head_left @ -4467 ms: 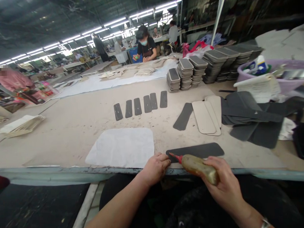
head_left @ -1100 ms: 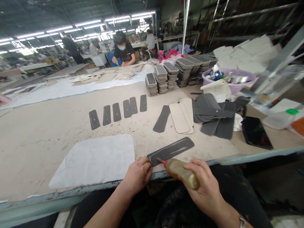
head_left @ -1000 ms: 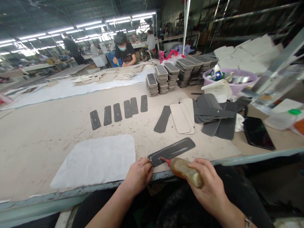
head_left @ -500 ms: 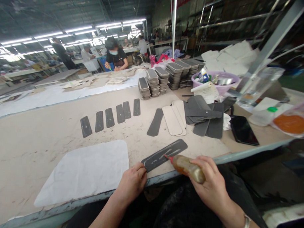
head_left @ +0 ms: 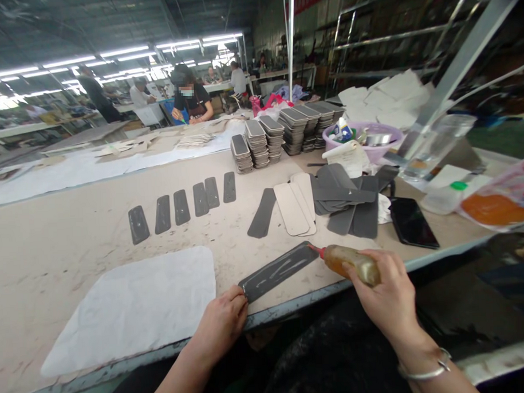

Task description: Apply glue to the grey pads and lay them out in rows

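A long dark grey strip with rounded ends lies at the table's front edge, streaked with glossy glue. My left hand is closed on its near left end, fingertips pressed at the edge. In my right hand is a squeeze glue bottle, tilted, amber inside; its red nozzle tip is at the strip's far right end. Beyond the strip lie a plain dark piece and a few beige pieces. Several small dark pieces with glue marks form a row to the left.
White paper lies front left. Overlapping dark pieces and a phone are on the right. Stacked pieces and a purple basket stand behind. A co-worker sits across the table.
My right hand has moved the bottle right, so its nozzle went from the strip's middle to its far right end. My left hand still holds the near end.
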Motion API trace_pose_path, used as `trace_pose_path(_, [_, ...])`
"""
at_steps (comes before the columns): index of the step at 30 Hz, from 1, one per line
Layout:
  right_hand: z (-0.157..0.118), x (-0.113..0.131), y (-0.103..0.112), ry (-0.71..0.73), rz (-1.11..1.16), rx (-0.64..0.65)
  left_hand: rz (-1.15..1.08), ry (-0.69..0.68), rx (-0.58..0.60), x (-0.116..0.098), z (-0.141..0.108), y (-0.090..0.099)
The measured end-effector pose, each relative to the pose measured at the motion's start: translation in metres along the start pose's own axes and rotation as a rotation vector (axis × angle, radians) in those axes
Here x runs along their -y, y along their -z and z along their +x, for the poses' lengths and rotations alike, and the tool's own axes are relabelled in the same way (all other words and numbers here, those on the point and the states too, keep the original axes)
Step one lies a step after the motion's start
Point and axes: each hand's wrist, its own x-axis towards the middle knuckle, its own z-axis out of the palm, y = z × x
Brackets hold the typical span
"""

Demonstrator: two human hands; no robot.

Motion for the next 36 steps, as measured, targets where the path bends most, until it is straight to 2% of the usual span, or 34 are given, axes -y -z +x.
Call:
trace_pose_path(10, [-0.009, 0.003, 0.019, 0.022, -0.011, 0.0, 0.046, 0.006, 0.006, -0.003, 0.003, 0.001])
trace_pose_path(20, [-0.011, 0.015, 0.028, 0.037, 0.054, 0.086, 0.089, -0.006, 0.026, 0.002, 0.0, -0.005])
trace_pose_path(27, [0.0, 0.012, 0.042, -0.05, -0.057, -0.043, 0.102, -0.018, 0.026, 0.001, -0.001, -0.005])
trace_pose_path(36, [-0.008, 0.002, 0.025, -0.034, -0.021, 0.024, 0.105, -0.023, 0.03, 0.0, 0.0, -0.003])
